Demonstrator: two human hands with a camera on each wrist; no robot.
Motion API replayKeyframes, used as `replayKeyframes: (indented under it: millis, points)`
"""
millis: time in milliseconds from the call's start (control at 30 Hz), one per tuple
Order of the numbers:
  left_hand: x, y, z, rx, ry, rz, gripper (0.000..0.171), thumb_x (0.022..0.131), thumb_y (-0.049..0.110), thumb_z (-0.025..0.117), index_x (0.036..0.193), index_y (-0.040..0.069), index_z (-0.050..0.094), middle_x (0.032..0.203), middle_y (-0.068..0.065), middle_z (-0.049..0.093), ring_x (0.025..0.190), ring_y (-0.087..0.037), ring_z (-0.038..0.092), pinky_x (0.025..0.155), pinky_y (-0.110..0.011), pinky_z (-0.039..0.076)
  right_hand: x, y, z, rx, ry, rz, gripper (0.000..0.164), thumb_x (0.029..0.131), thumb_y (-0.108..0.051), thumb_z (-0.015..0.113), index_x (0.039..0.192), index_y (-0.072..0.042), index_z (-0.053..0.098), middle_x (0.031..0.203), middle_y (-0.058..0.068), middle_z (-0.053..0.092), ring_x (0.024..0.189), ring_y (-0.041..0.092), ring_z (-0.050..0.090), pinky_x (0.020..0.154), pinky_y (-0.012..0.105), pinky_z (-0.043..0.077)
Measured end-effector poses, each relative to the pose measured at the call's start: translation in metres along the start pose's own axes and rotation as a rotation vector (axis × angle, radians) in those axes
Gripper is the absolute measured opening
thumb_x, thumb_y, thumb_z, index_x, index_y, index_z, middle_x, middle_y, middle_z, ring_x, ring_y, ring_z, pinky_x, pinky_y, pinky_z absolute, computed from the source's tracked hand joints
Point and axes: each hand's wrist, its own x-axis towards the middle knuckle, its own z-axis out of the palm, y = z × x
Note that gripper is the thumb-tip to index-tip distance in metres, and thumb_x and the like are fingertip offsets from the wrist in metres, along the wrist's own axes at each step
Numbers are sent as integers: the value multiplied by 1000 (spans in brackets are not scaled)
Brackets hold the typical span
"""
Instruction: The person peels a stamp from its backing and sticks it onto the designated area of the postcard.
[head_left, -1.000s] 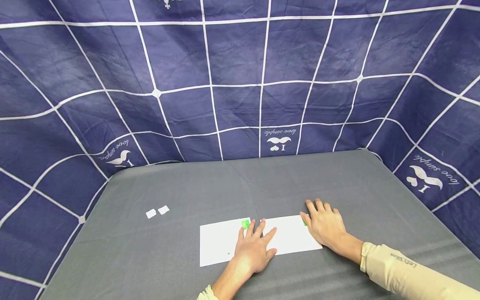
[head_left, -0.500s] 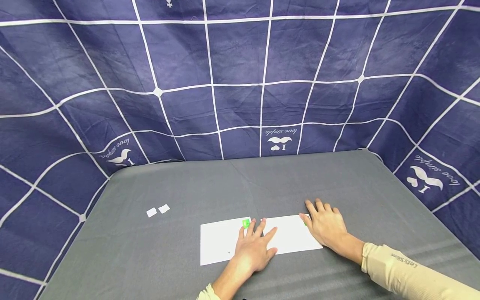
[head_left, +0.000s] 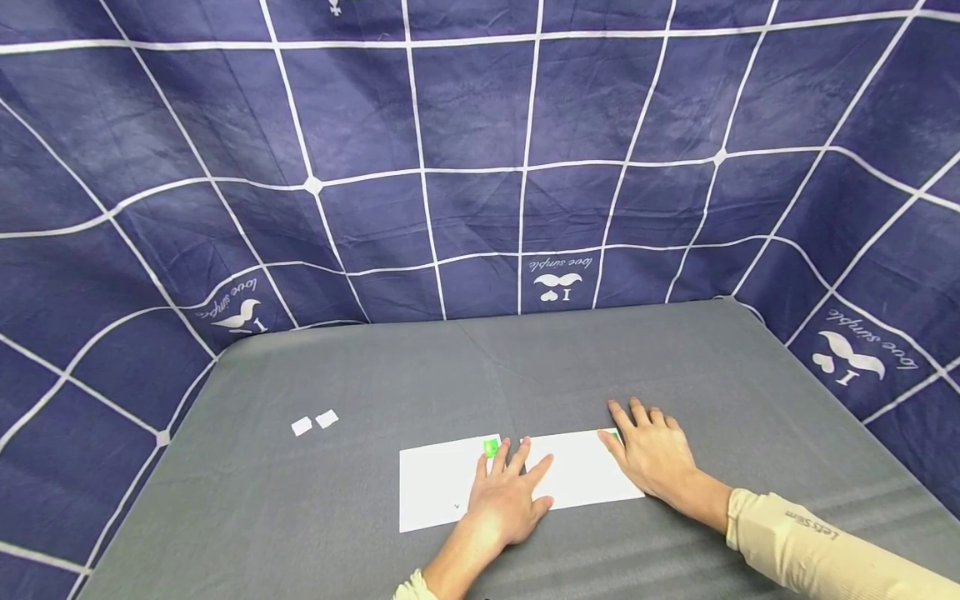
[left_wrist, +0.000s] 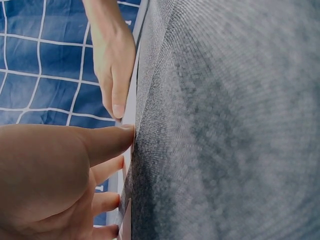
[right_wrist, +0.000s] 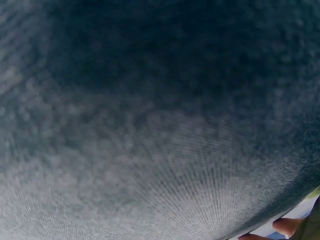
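Note:
Two white envelope-like paper rectangles lie flat side by side, a left one (head_left: 435, 487) and a right one (head_left: 577, 473). A small green square (head_left: 491, 447) marks the left one's upper right corner. My left hand (head_left: 501, 507) rests with spread fingers across both papers, over their adjoining edges. On the right paper's upper right corner, my right hand (head_left: 654, 452) lies with extended fingers, mostly covering another green patch (head_left: 617, 434). In the left wrist view, my left thumb (left_wrist: 112, 140) is extended toward the paper's edge, with the right hand (left_wrist: 115, 60) beyond it.
Two small white scraps (head_left: 314, 422) lie on the grey cloth-covered table (head_left: 337, 500), off to the left. A blue curtain (head_left: 480, 208) with a white grid rises behind and around the table.
My right hand's thumb and fingers have shifted very slightly at the right paper's corner, and the green patch's visible part has changed. My left hand and both papers stay in place.

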Motion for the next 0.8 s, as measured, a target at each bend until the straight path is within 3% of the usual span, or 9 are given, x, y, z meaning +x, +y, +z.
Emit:
replayKeyframes:
  millis: [367, 800]
  points:
    - [0, 0, -2, 14, -12, -7, 51, 94, 44, 54, 142, 33, 44, 151, -3, 34, 139, -29, 26, 107, -53, 22, -1, -2, -1, 45, -45, 30, 56, 96, -45, 48, 134, -3, 52, 129, 29, 49, 112, 51, 48, 86, 60, 41]
    - [1, 1, -2, 7, -16, 4, 51, 94, 43, 55, 142, 31, 45, 151, -4, 33, 139, -30, 26, 107, -53, 22, -4, 2, 3, 57, -22, 26, 57, 95, -46, 50, 134, -3, 52, 129, 29, 49, 112, 51, 48, 87, 60, 40]
